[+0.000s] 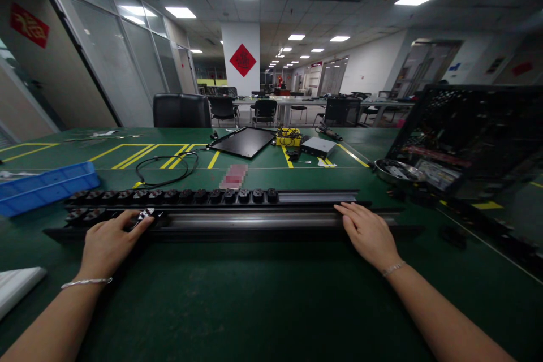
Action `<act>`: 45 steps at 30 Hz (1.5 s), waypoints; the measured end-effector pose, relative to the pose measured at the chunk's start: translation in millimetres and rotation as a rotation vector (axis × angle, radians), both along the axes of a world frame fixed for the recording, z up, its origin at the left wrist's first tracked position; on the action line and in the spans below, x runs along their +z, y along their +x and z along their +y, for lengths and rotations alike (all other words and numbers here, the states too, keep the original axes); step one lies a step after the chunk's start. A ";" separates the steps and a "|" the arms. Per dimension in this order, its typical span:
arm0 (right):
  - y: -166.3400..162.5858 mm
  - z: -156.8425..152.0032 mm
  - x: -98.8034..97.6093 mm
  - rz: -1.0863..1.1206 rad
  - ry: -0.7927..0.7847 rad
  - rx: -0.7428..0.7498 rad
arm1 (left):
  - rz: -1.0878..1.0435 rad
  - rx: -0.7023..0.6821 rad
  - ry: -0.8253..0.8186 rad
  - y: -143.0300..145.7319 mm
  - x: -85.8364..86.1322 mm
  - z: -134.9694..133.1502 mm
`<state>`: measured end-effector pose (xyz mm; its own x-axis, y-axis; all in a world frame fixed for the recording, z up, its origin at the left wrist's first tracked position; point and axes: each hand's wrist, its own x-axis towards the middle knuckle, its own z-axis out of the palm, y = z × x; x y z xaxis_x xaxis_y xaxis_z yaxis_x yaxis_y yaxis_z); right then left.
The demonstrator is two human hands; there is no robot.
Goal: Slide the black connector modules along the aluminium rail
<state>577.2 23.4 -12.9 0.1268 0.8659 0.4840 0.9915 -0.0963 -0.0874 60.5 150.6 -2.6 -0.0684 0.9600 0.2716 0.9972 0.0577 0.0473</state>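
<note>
From the head camera, two long black rails lie side by side across the green table (254,300), and everything else is placed from the front rail (263,222).

The left hand (111,242) sits at the front rail's left part. Its fingers are curled, with the tips pinched on a small black-and-white socket module (146,215) that rests in the rail's channel. A few more sockets sit in the channel just left of it.

The right hand (368,233) lies flat on the front rail's right part, fingers straight and close together. The palm is down, touching the metal and grasping nothing.

Just behind the front rail runs the back rail (316,197). A row of black sockets (178,196) fills its left and middle stretch, and its right stretch is bare.

Behind the front rail's left end stands a blue plastic tray (46,185). Behind its middle lie a looped black cable (166,169) and, farther back, a flat black panel (245,142). A grey box (318,147) lies beside the panel.

Beyond the front rail's right end a black mesh case (470,136) stands tilted, with a metal bowl (396,171) at its foot.
</note>
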 end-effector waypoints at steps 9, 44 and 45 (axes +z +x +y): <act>0.3 0.0 -1.1 0.020 -0.004 0.009 | 0.027 0.010 -0.011 -0.9 -1.3 0.0; 1.3 0.7 -1.8 0.011 -0.003 0.005 | 0.005 0.010 -0.026 0.3 0.2 -0.1; 1.3 0.8 -2.0 0.010 0.000 0.005 | 0.005 0.010 -0.028 0.2 -0.1 0.0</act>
<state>578.4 24.2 -14.9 0.1271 0.8665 0.4828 0.9911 -0.0911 -0.0974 60.7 150.6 -2.7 -0.0764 0.9664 0.2455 0.9968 0.0685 0.0405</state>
